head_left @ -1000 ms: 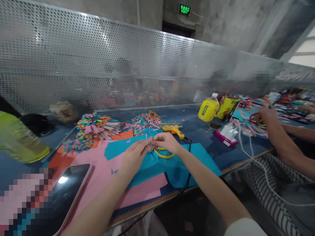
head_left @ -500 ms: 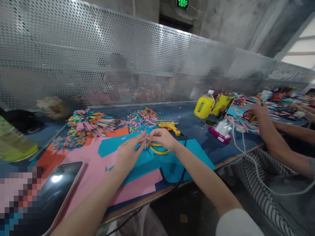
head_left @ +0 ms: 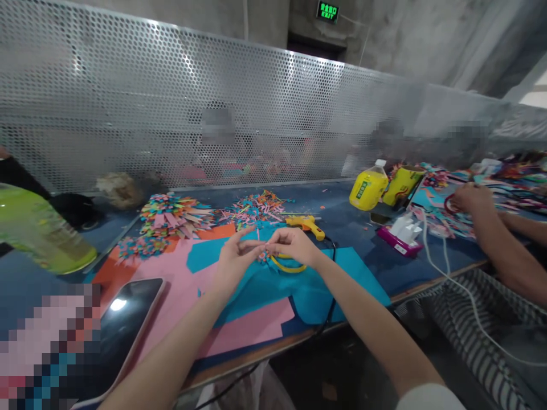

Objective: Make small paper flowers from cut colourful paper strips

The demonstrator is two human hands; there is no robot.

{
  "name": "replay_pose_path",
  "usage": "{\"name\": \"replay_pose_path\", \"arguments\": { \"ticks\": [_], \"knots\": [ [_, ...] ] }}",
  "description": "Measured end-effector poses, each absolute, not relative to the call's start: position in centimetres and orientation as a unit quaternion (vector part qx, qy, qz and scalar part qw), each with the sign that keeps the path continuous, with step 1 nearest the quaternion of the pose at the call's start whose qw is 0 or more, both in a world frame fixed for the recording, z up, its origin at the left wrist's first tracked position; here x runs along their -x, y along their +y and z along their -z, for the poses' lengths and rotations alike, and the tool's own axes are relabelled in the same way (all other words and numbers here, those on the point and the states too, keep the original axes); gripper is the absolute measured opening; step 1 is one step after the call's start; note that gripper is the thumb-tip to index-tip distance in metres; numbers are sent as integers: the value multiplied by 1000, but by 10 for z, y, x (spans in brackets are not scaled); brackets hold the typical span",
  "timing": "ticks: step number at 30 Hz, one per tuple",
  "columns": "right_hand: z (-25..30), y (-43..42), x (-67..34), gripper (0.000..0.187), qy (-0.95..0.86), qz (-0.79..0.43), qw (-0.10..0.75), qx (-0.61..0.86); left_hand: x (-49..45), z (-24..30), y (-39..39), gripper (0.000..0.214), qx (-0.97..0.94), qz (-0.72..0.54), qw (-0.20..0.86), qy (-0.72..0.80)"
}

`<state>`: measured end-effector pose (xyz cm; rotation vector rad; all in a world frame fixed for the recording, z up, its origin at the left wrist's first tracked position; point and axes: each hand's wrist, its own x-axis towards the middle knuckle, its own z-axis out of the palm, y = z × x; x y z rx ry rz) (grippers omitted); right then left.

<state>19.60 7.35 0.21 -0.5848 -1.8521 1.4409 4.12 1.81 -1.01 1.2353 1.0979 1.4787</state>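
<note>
My left hand (head_left: 234, 259) and my right hand (head_left: 293, 245) meet over the teal paper sheets (head_left: 299, 287), fingertips pinched together on a small multicoloured paper piece (head_left: 264, 255). A yellow ring (head_left: 287, 265) lies just under my right hand, which touches it. Pink paper sheets (head_left: 179, 290) lie under my left forearm. Behind my hands are piles of cut colourful paper strips (head_left: 175, 213) and a yellow glue gun (head_left: 305, 224) with a black cord running off the table edge.
A phone (head_left: 123, 327) lies at the near left, a green bottle (head_left: 38, 233) at far left. Yellow bottles (head_left: 370, 189) and a tissue pack (head_left: 401, 233) stand to the right. Another person's arm (head_left: 496, 239) works at the right. A perforated metal screen (head_left: 171, 114) backs the table.
My hands stay pinched together at the same spot; the left fingers have curled in more onto the small piece. The camera view shifted slightly.
</note>
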Motion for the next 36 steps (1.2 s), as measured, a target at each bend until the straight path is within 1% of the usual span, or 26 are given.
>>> {"name": "replay_pose_path", "arguments": {
  "ticks": [3,5,7,12,14,16,17,18,19,20,22,23,24,25,26,28,31,34,36],
  "knots": [
    [-6,73,-198,24,-744,-528,352,211,-39,9,21,53,-431,-595,539,412],
    [-10,74,-200,25,-757,-500,363,214,-35,7,23,47,-388,-614,551,412],
    [-14,75,-203,25,-766,-445,398,239,-30,6,25,42,-352,-650,524,423],
    [-19,72,-217,21,-776,-219,509,302,-20,7,31,37,-298,-700,462,456],
    [-21,71,-221,20,-750,-142,575,293,-18,8,32,34,-291,-710,449,458],
    [-25,73,-221,24,-698,-62,652,288,-18,8,33,30,-290,-718,436,459],
    [-28,76,-219,25,-676,-26,673,298,-18,8,33,29,-292,-720,429,460],
    [-31,80,-215,26,-670,1,670,319,-18,7,33,28,-297,-721,423,462],
    [-34,85,-211,25,-680,18,643,351,-18,6,32,28,-304,-719,418,465],
    [-36,91,-205,23,-704,25,592,392,-17,4,32,28,-312,-716,412,469],
    [-36,101,-192,24,-780,9,424,460,-13,0,32,28,-323,-715,390,482],
    [-34,105,-186,30,-809,-6,344,477,-10,-3,31,28,-327,-715,374,492],
    [-30,107,-181,37,-823,-13,291,488,-5,-5,31,30,-334,-714,353,504],
    [-27,108,-178,41,-833,-15,258,489,1,-8,31,31,-351,-707,328,518],
    [-23,108,-176,42,-841,-16,241,484,7,-10,30,34,-379,-691,301,538],
    [-18,105,-175,38,-848,-16,238,473,20,-11,29,36,-473,-612,229,591],
    [-16,102,-180,26,-846,-26,242,474,35,-8,23,39,-598,-433,130,662],
    [-18,107,-184,22,-843,-43,247,476,39,-1,15,38,-664,-179,133,714],
    [-19,114,-184,22,-848,-59,249,465,37,2,12,43,-680,-63,121,720]
  ]
}}
